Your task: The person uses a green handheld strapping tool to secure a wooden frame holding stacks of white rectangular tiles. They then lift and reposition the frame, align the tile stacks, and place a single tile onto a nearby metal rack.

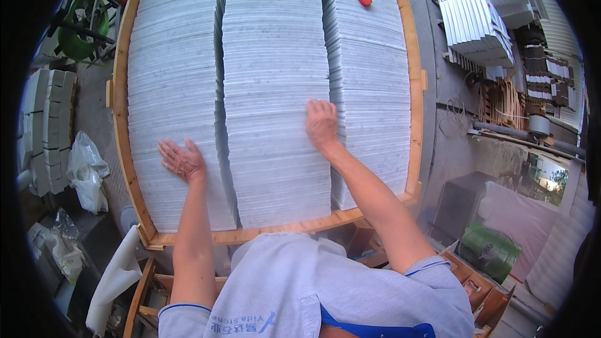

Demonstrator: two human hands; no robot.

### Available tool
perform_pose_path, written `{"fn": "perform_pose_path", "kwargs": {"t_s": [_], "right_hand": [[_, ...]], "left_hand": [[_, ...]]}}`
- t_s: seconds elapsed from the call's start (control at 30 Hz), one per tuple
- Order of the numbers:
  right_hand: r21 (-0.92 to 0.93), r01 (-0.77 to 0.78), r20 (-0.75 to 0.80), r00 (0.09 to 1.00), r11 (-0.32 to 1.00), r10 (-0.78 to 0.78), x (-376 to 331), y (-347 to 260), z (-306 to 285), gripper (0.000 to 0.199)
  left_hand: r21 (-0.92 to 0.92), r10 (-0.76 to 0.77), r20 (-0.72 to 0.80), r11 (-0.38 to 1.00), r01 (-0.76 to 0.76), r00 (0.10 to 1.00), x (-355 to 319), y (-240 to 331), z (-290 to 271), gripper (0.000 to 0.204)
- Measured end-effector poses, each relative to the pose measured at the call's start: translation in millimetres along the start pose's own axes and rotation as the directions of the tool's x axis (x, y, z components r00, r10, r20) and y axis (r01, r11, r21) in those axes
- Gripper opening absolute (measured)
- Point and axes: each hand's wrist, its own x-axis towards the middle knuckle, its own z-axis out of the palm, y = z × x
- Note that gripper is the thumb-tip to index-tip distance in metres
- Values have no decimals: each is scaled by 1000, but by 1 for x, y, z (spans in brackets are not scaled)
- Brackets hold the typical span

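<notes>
Thin grey-white stone tiles are packed tightly on edge in a wooden crate, in a left row, a middle row and a right row. My left hand rests on the top edges of the left row, palm down, fingers apart and holding nothing. Over the right side of the middle row is my right hand. Its fingers are curled together against the tile edges, and the fingertips are hidden. A small red object lies on the far part of the right row.
The wooden crate frame borders the rows. Wrapped white slabs stand on a pallet at far right. A green roll is at lower right, a green reel at upper left. Plastic bags lie left of the crate.
</notes>
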Motion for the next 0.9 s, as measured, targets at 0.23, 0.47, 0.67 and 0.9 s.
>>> {"fn": "perform_pose_path", "kwargs": {"t_s": [0.23,0.47,0.67,0.9], "right_hand": [[-6,-34,-5,999,999,34,9,-1,3,33],[-44,-43,-23,999,998,42,11,0,10,35],[-67,-32,43,998,997,35,17,4,10,34],[-41,40,-42,998,998,-42,24,8,10,24]], "left_hand": [[27,22,-35,999,-21,999,-1,-2,3,70],[6,16,-33,1000,-16,999,-1,-2,4,69],[-23,15,-26,1000,-15,1000,0,-1,0,69],[6,13,-4,1000,-13,1000,-1,-2,1,69]]}}
